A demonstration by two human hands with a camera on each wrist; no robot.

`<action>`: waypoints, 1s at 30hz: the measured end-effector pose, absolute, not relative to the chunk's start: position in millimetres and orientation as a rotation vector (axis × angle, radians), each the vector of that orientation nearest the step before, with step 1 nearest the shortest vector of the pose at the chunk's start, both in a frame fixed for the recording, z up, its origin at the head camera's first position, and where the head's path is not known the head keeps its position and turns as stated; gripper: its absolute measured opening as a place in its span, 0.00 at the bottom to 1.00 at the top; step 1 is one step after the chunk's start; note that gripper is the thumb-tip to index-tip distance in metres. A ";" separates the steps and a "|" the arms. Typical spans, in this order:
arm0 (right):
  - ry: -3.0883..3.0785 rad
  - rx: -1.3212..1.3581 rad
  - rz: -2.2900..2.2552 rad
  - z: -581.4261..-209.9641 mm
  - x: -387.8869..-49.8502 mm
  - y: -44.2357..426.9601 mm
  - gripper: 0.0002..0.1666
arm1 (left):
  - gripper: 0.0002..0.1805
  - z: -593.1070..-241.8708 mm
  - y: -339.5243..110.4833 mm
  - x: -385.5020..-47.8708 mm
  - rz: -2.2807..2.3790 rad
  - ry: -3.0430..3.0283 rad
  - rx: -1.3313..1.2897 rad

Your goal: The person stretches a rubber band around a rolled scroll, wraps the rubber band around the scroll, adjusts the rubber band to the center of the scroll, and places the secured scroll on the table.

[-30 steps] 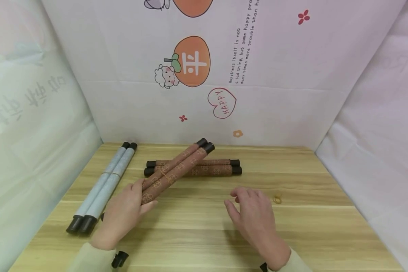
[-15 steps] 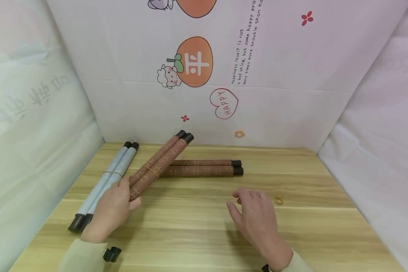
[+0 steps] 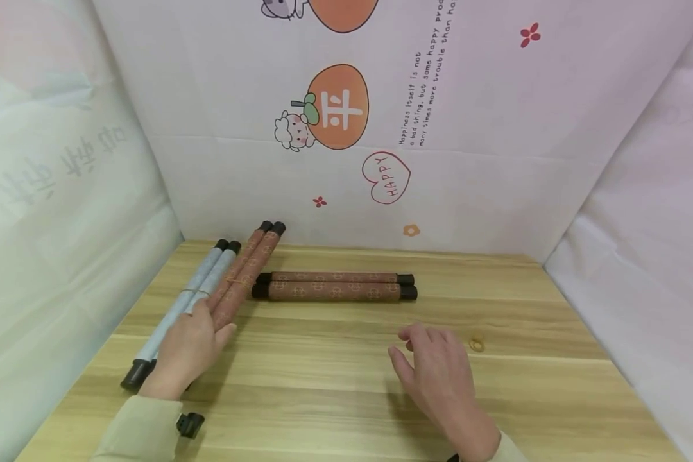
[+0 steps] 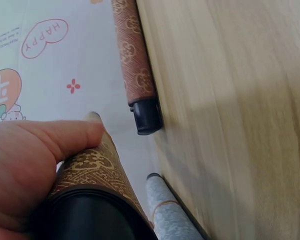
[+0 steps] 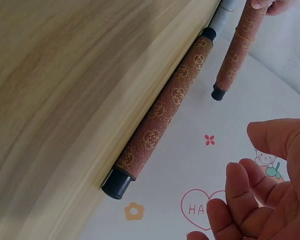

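Note:
My left hand (image 3: 187, 346) grips the near end of a brown patterned scroll (image 3: 247, 273), a pair of rolls bound by a thin band, its far end raised and leaning away. In the left wrist view the thumb lies over that scroll (image 4: 92, 167), close to its black end cap. Right beside it, on the table's left, lies a pale blue scroll (image 3: 179, 314), also banded and partly hidden by the hand. Another brown scroll (image 3: 335, 287) lies crosswise near the back. My right hand (image 3: 439, 378) hovers over the table at the right, fingers loosely bent, holding nothing.
Thin tan rubber bands (image 3: 477, 344) lie right of my right hand on the wooden table (image 3: 323, 410). A printed white cloth (image 3: 468, 205) rises behind the table, and white cloth walls stand at both sides.
My left hand has carried the brown scroll leftward and turned it more lengthwise, off the crosswise scroll and over to the pale blue one. The right hand has stayed nearly still.

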State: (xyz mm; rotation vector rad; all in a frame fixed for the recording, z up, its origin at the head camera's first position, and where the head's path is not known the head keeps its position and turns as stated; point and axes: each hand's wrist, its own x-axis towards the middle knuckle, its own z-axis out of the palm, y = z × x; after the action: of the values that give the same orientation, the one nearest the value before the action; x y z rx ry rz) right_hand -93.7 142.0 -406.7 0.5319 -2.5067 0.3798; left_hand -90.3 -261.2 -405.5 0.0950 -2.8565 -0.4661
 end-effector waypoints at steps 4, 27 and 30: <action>-2.529 0.526 0.374 -406.5 -92.6 142.5 0.16 | 0.35 -406.0 -263.1 -92.3 -0.474 -2.884 0.158; -2.591 0.510 0.372 -409.0 -93.5 143.4 0.15 | 0.31 -413.5 -261.5 -103.2 -0.473 -3.050 0.369; -2.592 0.512 0.373 -409.8 -93.3 143.4 0.15 | 0.30 -416.7 -259.8 -104.8 -0.468 -3.048 0.392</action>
State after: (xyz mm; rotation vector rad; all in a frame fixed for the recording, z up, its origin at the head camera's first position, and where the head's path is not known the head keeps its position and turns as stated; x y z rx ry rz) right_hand -93.3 143.4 -409.8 0.5121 -2.5921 0.3732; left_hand -104.8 -259.8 -416.7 0.3924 -3.0479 -0.4675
